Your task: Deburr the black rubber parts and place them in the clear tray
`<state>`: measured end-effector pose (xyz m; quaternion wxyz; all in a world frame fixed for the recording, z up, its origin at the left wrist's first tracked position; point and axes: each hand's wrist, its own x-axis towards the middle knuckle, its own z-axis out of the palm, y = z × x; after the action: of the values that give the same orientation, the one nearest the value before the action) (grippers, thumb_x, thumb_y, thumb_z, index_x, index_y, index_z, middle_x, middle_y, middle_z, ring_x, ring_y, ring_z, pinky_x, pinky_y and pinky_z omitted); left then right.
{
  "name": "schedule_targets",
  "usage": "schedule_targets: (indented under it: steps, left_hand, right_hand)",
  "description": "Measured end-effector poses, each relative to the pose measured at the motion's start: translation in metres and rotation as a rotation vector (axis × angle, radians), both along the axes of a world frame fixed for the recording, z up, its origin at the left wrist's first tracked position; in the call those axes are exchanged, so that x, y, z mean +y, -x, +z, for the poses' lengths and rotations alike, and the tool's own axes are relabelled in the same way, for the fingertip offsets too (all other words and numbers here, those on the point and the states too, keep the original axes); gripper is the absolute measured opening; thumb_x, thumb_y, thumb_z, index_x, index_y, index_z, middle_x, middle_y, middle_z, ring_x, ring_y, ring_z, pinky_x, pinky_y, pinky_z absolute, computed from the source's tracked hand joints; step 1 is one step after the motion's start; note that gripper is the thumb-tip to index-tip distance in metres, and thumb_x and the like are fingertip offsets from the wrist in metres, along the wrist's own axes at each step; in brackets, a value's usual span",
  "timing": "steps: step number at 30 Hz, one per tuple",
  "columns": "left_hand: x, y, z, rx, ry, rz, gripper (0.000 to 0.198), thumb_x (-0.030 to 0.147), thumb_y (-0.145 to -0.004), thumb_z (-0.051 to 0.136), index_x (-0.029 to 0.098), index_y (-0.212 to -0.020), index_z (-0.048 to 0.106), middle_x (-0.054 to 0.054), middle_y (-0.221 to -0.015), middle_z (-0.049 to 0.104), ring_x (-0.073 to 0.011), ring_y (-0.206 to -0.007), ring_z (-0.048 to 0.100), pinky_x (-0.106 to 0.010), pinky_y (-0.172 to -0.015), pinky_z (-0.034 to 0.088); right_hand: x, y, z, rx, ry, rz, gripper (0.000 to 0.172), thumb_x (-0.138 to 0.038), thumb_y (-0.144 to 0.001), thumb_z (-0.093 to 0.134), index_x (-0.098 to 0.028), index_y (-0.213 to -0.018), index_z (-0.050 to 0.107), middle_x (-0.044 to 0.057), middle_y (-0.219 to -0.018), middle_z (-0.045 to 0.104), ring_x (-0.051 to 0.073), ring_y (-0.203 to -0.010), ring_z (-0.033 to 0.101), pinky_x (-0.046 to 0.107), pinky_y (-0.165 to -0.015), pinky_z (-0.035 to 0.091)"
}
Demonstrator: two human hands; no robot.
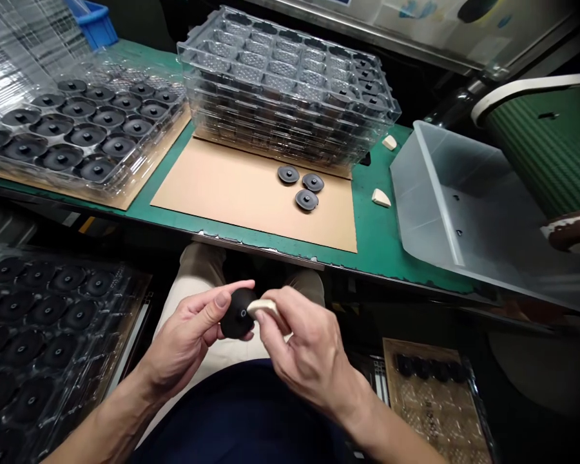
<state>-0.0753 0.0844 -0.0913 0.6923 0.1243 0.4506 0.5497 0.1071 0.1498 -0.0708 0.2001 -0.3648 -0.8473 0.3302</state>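
Above my lap, my left hand (193,328) grips a round black cap-like part (236,316), its small raised centre facing up toward me. My right hand (304,335) pinches a cream-coloured block (263,311), perhaps a sanding or polishing pad, and presses its edge against the black part near the centre. Three similar black discs, among them one disc (307,200), lie on a brown cardboard sheet (232,200) on the bench ahead. Two more cream blocks, one of them a wedge (381,198), rest on the green bench top.
Stacked clear trays (290,84) stand at the back of the cardboard. A filled tray of black discs (72,132) sits at left, another tray (38,322) below it. At right are a translucent bin (425,193), a green conveyor belt (551,142) and a low tray (430,399).
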Motion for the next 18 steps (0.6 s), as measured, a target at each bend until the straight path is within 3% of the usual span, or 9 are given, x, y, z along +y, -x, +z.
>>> schedule_targets:
  steps: [3, 5, 9, 13, 16, 18]
  left_hand:
    - [-0.001, 0.002, -0.002, -0.017, -0.014, -0.069, 0.037, 0.041, -0.097, 0.066, 0.017, -0.124, 0.076, -0.015, -0.114, 0.075, -0.0237, -0.09, 0.069, -0.035, -0.079, 0.062]
    - [-0.001, 0.001, -0.003, -0.03, -0.006, -0.03, 0.036, 0.04, -0.097, 0.066, 0.017, -0.123, 0.076, -0.014, -0.116, 0.074, -0.0234, -0.095, 0.069, -0.033, -0.082, 0.061]
    - [-0.002, -0.004, -0.001, -0.025, 0.031, 0.104, 0.036, 0.039, -0.096, 0.068, 0.02, -0.126, 0.074, -0.01, -0.116, 0.076, -0.0209, -0.103, 0.07, -0.026, -0.088, 0.058]
    - [-0.004, -0.009, 0.001, 0.087, -0.035, 0.21, 0.045, 0.042, -0.092, 0.073, 0.022, -0.132, 0.07, -0.008, -0.115, 0.075, -0.0225, -0.104, 0.07, -0.027, -0.092, 0.057]
    - [-0.004, -0.006, 0.002, 0.134, -0.068, 0.203, 0.044, 0.044, -0.092, 0.073, 0.021, -0.13, 0.072, -0.008, -0.11, 0.076, -0.0246, -0.101, 0.07, -0.03, -0.09, 0.058]
    - [-0.004, -0.002, 0.001, 0.102, -0.062, 0.095, 0.04, 0.043, -0.095, 0.069, 0.019, -0.126, 0.075, -0.009, -0.107, 0.075, -0.0239, -0.094, 0.069, -0.032, -0.084, 0.06]
  right_hand:
    - [0.004, 0.0, -0.001, -0.013, -0.155, 0.0, 0.013, -0.024, -0.104, 0.052, -0.019, -0.11, 0.062, 0.006, -0.09, 0.059, 0.019, -0.079, 0.052, 0.031, -0.073, 0.039]
    - [0.003, 0.002, -0.001, -0.002, -0.129, -0.005, 0.012, -0.024, -0.104, 0.051, -0.019, -0.107, 0.062, 0.006, -0.089, 0.059, 0.018, -0.077, 0.052, 0.031, -0.072, 0.039]
    - [-0.008, 0.007, 0.002, 0.069, 0.128, -0.034, 0.012, -0.026, -0.103, 0.05, -0.02, -0.095, 0.057, 0.0, -0.077, 0.055, 0.014, -0.064, 0.049, 0.029, -0.064, 0.037]
    - [-0.014, 0.012, 0.005, 0.161, 0.348, 0.009, 0.016, -0.03, -0.104, 0.05, -0.02, -0.094, 0.058, -0.001, -0.075, 0.058, 0.013, -0.063, 0.051, 0.027, -0.06, 0.037]
    - [-0.006, 0.011, 0.004, 0.165, 0.21, -0.033, 0.011, -0.028, -0.103, 0.053, -0.02, -0.1, 0.06, 0.0, -0.08, 0.06, 0.013, -0.066, 0.052, 0.028, -0.064, 0.039]
    - [0.002, 0.008, 0.004, 0.102, 0.053, -0.014, 0.011, -0.024, -0.104, 0.053, -0.02, -0.105, 0.062, 0.003, -0.085, 0.061, 0.015, -0.073, 0.054, 0.03, -0.07, 0.041]
